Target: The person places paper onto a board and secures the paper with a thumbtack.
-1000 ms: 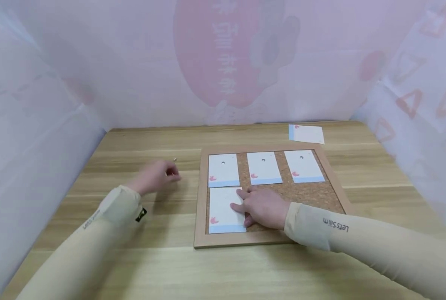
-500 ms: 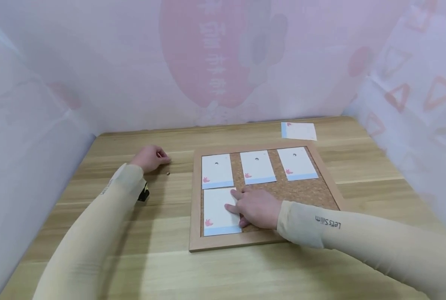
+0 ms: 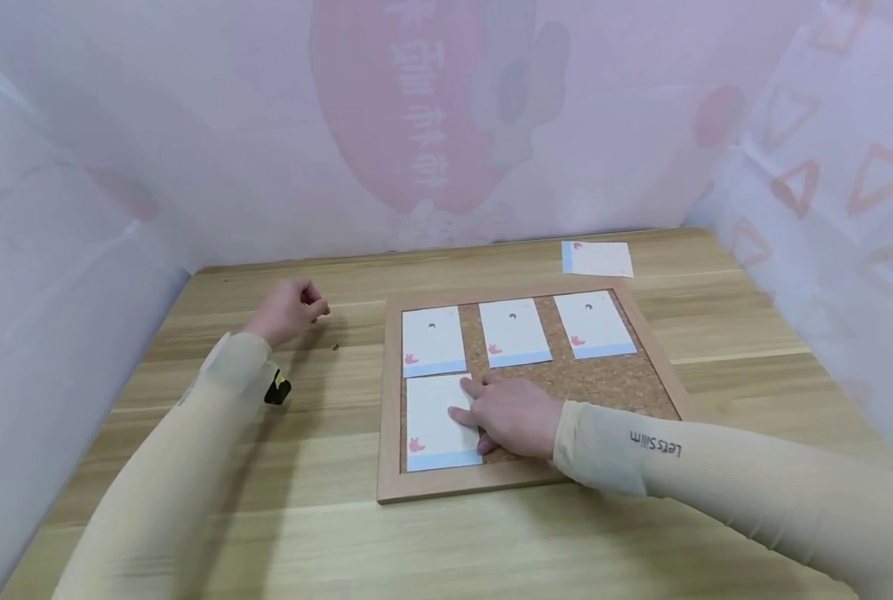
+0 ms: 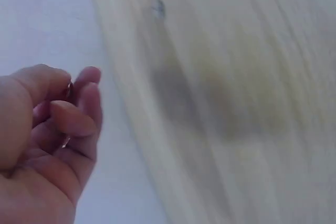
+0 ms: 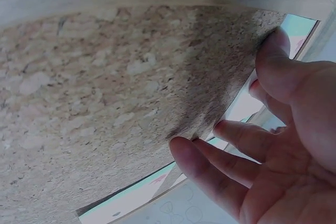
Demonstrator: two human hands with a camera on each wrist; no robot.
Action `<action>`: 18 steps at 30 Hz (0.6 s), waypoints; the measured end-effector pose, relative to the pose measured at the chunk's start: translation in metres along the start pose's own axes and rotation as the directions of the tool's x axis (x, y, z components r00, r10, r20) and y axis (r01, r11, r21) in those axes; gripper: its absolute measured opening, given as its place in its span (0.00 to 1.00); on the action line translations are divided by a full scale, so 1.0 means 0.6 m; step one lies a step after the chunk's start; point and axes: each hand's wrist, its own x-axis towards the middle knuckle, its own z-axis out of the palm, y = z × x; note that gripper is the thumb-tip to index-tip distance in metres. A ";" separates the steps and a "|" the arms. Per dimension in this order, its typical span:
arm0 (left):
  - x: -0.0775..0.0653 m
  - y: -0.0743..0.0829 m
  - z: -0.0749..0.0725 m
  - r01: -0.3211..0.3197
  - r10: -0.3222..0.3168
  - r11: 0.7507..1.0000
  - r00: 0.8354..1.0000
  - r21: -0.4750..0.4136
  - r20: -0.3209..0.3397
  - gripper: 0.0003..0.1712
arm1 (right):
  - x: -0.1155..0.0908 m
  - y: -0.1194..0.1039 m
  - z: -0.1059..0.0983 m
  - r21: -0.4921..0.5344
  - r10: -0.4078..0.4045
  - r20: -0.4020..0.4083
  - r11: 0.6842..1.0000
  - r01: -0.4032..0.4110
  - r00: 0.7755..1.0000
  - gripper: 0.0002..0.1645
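In the head view a framed cork board (image 3: 604, 383) lies on the wooden table. Three white cards, such as the middle card (image 3: 512, 333), are fixed along its top row with metal thumbtacks. A lower-left card (image 3: 435, 417) lies under the spread fingertips of my right hand (image 3: 520, 417), which rest along its right edge. Left of the board my left hand (image 3: 285, 312) is just over the table, with thumb and fingertips together. A tiny glint shows between them in the left wrist view, apparently a thumbtack, mostly hidden. Another thumbtack (image 3: 334, 347) lies on the table nearby.
A loose white card (image 3: 598, 259) with a blue stripe lies behind the board's upper right corner. Printed white sheets (image 3: 266, 167) stand around the table's back and sides. Bare cork (image 3: 626, 387) shows at the board's lower right.
My left hand has reached farther back and brought its fingertips together, then drawn slightly left and up; a thumbtack seen on the table earlier is gone. My right hand stays on the card.
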 end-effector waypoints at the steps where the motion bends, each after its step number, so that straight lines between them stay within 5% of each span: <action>1: -0.008 0.009 -0.003 -0.014 0.014 1.000 1.000 0.000 -0.011 0.10 | 0.000 -0.001 0.000 0.003 0.000 -0.001 1.000 0.000 1.000 0.34; 12: -0.102 0.123 0.002 -0.132 0.126 0.989 0.988 -0.064 -0.085 0.07 | -0.002 -0.002 0.001 0.015 -0.010 -0.017 1.000 0.010 1.000 0.35; 18: -0.141 0.156 0.015 -0.137 0.128 0.988 0.986 -0.072 -0.109 0.06 | -0.004 -0.002 0.001 0.016 0.002 -0.015 1.000 -0.002 1.000 0.35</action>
